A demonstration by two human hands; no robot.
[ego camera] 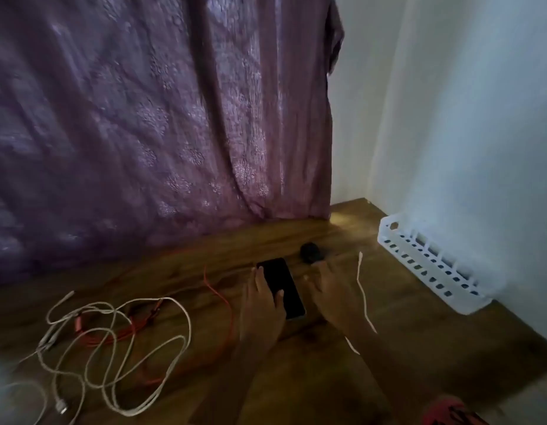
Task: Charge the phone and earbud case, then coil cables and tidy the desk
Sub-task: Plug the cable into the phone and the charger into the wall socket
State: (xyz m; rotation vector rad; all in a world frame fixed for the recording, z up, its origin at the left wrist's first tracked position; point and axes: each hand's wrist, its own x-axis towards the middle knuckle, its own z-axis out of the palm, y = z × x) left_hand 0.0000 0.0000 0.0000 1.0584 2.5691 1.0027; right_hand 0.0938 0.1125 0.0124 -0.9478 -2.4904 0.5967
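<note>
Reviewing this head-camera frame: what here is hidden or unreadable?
- Right hand: motion blur in the head view; whether it holds the thin white cable is unclear.
- Small black round earbud case: blurred, lid state unreadable.
- Tangled white and orange-red cables: plugs smeared, lower loops cut by the frame edge.
- White slotted plastic tray: its wall hides any contents.
- Black phone: the left hand covers its left edge.
</note>
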